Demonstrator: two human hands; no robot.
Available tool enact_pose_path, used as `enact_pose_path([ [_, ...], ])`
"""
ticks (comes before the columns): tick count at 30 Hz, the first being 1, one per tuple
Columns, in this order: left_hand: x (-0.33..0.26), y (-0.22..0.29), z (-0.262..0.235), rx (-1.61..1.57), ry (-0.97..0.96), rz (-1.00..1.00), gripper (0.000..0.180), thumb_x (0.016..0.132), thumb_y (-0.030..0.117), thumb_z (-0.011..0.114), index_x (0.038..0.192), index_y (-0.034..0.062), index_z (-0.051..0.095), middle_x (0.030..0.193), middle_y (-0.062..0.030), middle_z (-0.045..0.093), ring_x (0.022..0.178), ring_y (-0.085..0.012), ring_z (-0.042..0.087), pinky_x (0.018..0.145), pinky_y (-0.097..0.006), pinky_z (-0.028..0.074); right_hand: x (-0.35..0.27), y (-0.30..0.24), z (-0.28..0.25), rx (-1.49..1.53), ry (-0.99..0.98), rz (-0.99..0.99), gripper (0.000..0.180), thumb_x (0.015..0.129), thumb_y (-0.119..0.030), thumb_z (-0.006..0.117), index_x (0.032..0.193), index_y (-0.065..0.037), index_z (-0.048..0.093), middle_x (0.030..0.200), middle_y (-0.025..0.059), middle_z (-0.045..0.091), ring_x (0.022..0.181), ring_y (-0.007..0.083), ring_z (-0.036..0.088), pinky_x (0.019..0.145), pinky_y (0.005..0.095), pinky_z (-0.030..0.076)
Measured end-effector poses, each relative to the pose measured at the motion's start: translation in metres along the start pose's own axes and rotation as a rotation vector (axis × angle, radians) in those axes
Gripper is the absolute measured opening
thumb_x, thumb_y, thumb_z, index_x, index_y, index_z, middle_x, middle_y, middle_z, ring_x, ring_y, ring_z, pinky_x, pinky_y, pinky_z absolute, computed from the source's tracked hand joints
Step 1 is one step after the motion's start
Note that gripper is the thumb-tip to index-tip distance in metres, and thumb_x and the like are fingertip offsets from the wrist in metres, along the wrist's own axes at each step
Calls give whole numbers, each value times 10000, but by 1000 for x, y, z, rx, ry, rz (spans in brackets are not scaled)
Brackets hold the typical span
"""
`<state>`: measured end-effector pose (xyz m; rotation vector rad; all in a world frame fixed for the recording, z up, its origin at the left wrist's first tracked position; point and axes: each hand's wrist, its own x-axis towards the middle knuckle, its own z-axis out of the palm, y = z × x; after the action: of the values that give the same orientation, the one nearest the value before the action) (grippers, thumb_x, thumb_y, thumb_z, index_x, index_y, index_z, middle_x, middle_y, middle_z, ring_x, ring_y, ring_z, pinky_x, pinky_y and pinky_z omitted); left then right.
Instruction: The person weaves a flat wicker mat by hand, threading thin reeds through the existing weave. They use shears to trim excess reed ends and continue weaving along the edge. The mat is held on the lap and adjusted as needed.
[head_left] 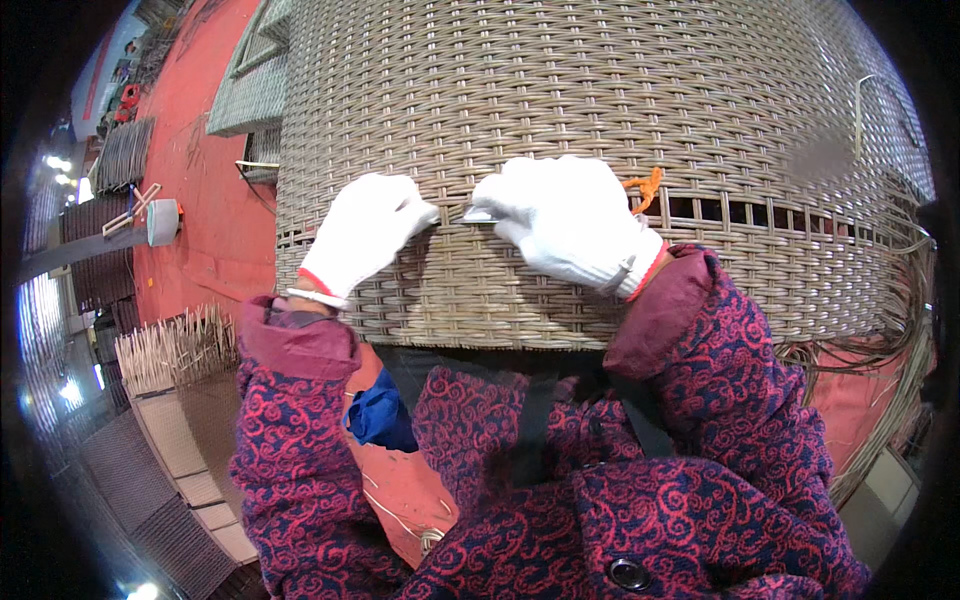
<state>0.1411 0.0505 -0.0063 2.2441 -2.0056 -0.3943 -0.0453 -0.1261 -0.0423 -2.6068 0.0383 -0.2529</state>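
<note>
A large panel of greyish-brown woven rattan [480,110] lies before me. My left hand [362,232], in a white knit glove, rests on it with thumb and fingers pinched together at the weave. Whatever is between those fingertips is too small to make out. Just to the right, my right hand [575,215], gloved the same way, is closed around a flat metal tool [480,215]. The tool's tip points toward my left fingertips, and its handle is hidden in the fist. An orange cord [648,188] sticks out behind the right hand, beside a dark gap [745,212] in the weave.
Loose rattan strands [895,330] hang at the panel's right edge. Another woven piece [250,95] stands at the far left on the red floor [195,130]. A roll of pale strip [163,222] and a bundle of cut strands [175,350] are to the left.
</note>
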Motion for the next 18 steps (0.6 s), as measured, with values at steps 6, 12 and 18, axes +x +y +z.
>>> enact_pose_path([
  [6,-15,36,34,-147,355,-342,110,912,156,708,915,46,697,900,-118,680,784,-309,652,739,-377,522,-10,2,-16,14,-63,65,223,917,-251,663,1134,-208,690,983,43,682,932,284,682,790,428,538],
  [12,-20,44,32,-200,466,-368,90,874,57,739,954,45,702,943,-111,696,856,-278,692,775,-350,542,-15,2,-22,81,-22,99,243,885,-207,683,1124,-171,712,1019,58,707,969,292,690,843,407,549],
  [18,-6,64,41,-27,442,-386,344,886,89,715,1225,127,672,1084,-120,690,896,-314,680,791,-387,540,-35,2,-36,78,-16,179,279,865,-165,712,1144,-148,709,1029,70,711,975,281,700,854,392,552],
])
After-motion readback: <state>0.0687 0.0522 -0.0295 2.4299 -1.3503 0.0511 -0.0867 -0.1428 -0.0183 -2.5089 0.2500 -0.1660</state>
